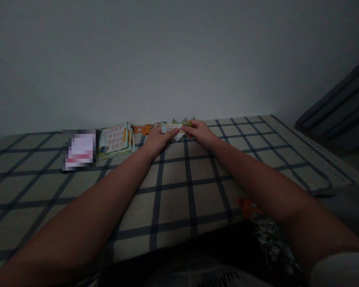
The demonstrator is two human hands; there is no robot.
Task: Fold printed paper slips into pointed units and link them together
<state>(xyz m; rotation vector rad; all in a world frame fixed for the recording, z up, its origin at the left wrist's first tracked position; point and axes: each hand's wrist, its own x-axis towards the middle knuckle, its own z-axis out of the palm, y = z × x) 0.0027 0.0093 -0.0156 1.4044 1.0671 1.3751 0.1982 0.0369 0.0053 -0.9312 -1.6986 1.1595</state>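
Both my hands are stretched out toward the far edge of the table, by the wall. Between them is a small folded piece of printed paper (170, 127), pale with coloured print, with a white pointed corner hanging below. My left hand (157, 140) grips its left side, thumb lying over the front. At its right end the fingers of my right hand (201, 132) are pinched on the paper. Just behind the hands, green-and-white pointed bits of paper (179, 120) show, partly hidden. A stack of printed sheets (113, 138), calendar-like on top, lies left of my left hand.
A checked cloth (173, 199) with orange bear prints covers the table. Left of the stack lies a blurred-out, bright, phone-like rectangle (80, 150). Behind stands a plain wall (173, 59). Crumpled-looking silvery material (269, 239) is near my lap. Grey ridged panels (341, 103) stand at right.
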